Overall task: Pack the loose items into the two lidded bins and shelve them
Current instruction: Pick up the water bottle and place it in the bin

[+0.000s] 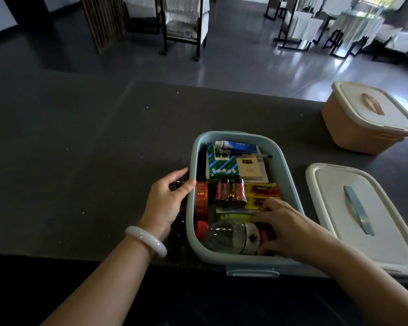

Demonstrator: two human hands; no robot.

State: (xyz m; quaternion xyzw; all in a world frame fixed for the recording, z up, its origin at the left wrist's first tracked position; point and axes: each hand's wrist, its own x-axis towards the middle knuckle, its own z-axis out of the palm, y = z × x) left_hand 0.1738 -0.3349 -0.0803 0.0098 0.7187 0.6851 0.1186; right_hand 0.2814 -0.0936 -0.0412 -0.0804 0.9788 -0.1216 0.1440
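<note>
An open pale-blue bin [289, 175] stands near the table's front edge, filled with small boxes, a pack of batteries [231, 192], a pen and a clear bottle with a red cap [222, 234] lying on its side. My left hand [167, 203] is just outside the bin's left wall and pinches a small dark object [176, 185]. Inside the bin, my right hand [285, 229] lies on the bottle's labelled end, fingers curved over it. The bin's white lid with a blue handle [363, 215] lies flat to the right. A peach bin [365, 118] stands lidded at the far right.
The dark table [92, 149] stretches to the left of the bins. Beyond its far edge are a shiny floor and chairs with white covers [186, 22].
</note>
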